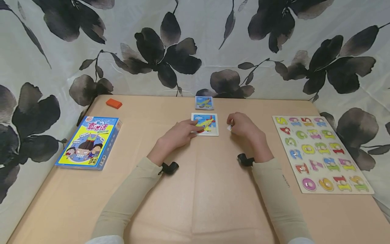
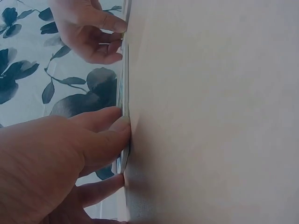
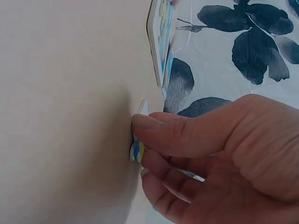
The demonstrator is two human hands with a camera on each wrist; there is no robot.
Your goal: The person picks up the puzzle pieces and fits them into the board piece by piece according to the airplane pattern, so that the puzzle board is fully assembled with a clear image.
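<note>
A square picture puzzle (image 1: 213, 118) with a yellow and red airplane on blue sky lies flat in the middle of the table. The fingers of my left hand (image 1: 179, 135), nearly straight, rest on its left side, with the thumb at its near edge in the left wrist view. To its right, my right hand (image 1: 243, 127) pinches a small puzzle piece (image 3: 138, 150) between thumb and fingers, close over the table. Blue and yellow show on this piece, and its other side is white. Another pale edge (image 3: 194, 176) shows behind the curled fingers.
A smaller airplane picture (image 1: 204, 103) lies behind the puzzle at the table's far edge. On the left are an orange block (image 1: 114, 103) and a blue and yellow box (image 1: 88, 143). A white board with colourful shapes (image 1: 321, 154) lies on the right. Floral cloth (image 1: 207, 40) hangs behind.
</note>
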